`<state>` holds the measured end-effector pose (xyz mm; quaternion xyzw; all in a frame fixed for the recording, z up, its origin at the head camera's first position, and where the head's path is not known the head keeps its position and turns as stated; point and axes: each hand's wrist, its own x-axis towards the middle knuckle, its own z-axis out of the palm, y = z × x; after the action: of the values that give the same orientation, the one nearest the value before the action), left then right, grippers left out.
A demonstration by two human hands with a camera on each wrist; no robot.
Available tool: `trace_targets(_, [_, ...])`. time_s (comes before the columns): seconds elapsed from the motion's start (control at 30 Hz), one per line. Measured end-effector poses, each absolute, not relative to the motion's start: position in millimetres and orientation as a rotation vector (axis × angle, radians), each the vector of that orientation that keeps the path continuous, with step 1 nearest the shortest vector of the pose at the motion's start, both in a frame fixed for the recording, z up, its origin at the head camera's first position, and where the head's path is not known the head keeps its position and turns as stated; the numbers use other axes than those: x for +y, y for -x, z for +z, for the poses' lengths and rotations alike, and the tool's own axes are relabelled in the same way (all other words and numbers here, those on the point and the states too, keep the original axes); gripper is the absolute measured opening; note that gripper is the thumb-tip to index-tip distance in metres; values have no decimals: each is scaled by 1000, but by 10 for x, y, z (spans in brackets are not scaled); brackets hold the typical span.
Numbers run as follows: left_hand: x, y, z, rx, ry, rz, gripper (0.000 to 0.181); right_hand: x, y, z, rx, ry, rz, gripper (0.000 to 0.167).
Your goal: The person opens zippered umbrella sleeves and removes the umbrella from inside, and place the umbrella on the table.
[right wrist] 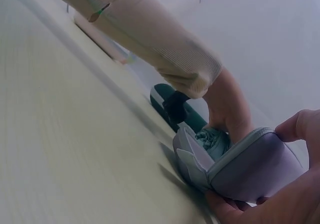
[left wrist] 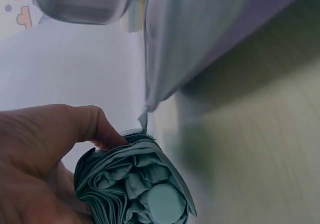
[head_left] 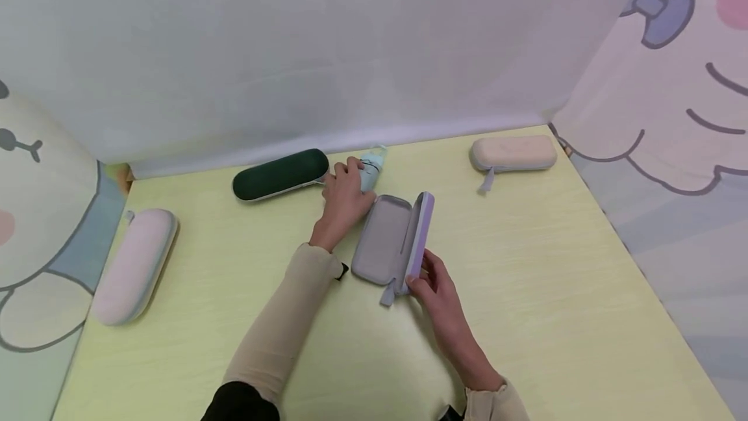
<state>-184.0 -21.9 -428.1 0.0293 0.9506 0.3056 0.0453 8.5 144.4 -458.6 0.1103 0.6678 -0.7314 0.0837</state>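
The left hand (head_left: 343, 200) grips the folded umbrella (head_left: 371, 173); the right hand (head_left: 438, 291), pinching the open case (head_left: 382, 239) ahead, should brace it.

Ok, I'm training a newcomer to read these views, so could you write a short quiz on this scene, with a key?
1. Which colour of case is open?
A) pink
B) purple
C) green
2. True or false: both grips hold the same thing.
3. How many closed cases lie on the table?

Key:
1. B: the purple case is open, showing its grey lining.
2. False: the left grip has the folded umbrella, the right grip the purple case.
3. Three: the green case, the pink case and the peach case.
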Motion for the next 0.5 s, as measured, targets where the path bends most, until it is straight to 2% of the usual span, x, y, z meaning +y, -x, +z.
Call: trace_targets(0.5, [-176,2065,-4438,2959,-170,698,52,1450,-78,-4592,1974,-344,-2186,60])
